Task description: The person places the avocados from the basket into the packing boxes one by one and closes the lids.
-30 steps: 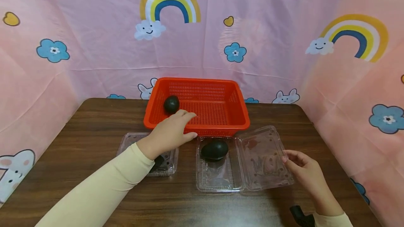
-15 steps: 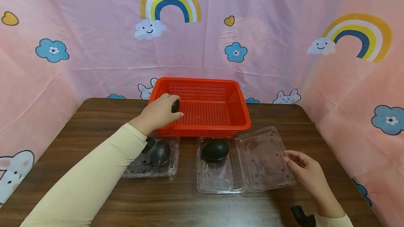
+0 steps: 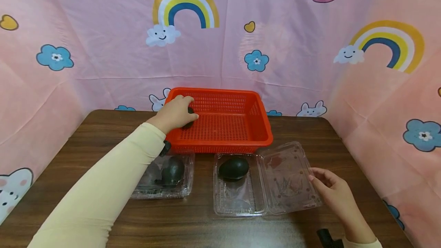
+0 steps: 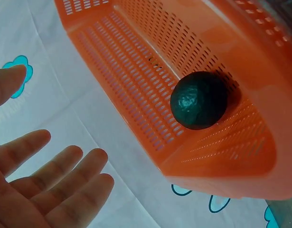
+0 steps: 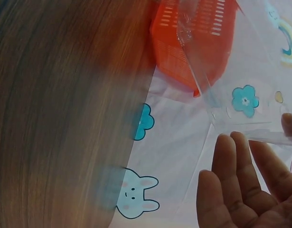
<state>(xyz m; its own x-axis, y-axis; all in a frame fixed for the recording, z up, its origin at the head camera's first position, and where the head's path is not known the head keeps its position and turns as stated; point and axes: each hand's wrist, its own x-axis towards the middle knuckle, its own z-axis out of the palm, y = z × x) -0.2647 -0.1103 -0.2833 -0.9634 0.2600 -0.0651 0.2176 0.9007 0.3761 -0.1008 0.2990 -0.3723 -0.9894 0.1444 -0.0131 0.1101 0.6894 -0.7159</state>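
My left hand [image 3: 175, 113] reaches over the left end of the red basket [image 3: 220, 146], thumb and fingers apart around a dark avocado [image 3: 188, 124]. The left wrist view shows the fingers spread, with the avocado [image 4: 198, 100] lying in the basket's corner. My right hand [image 3: 332, 190] pinches the outer edge of a clear plastic clamshell's lid [image 3: 289, 179] between thumb and fingers, holding it folded back to the right. In the clamshell's base [image 3: 239, 202], another avocado [image 3: 234, 168] lies in the far half.
A second clear clamshell [image 3: 187, 188], holding dark avocados [image 3: 173, 170], stands left of the one with its lid back, partly behind my left forearm. Everything rests on a dark wooden table [image 3: 165, 225]. A pink printed cloth [image 3: 220, 60] hangs behind and at the sides.
My left hand has moved left and back from the basket's front rim to the avocado inside, uncovering more of the left clamshell. The right hand keeps its hold on the lid.
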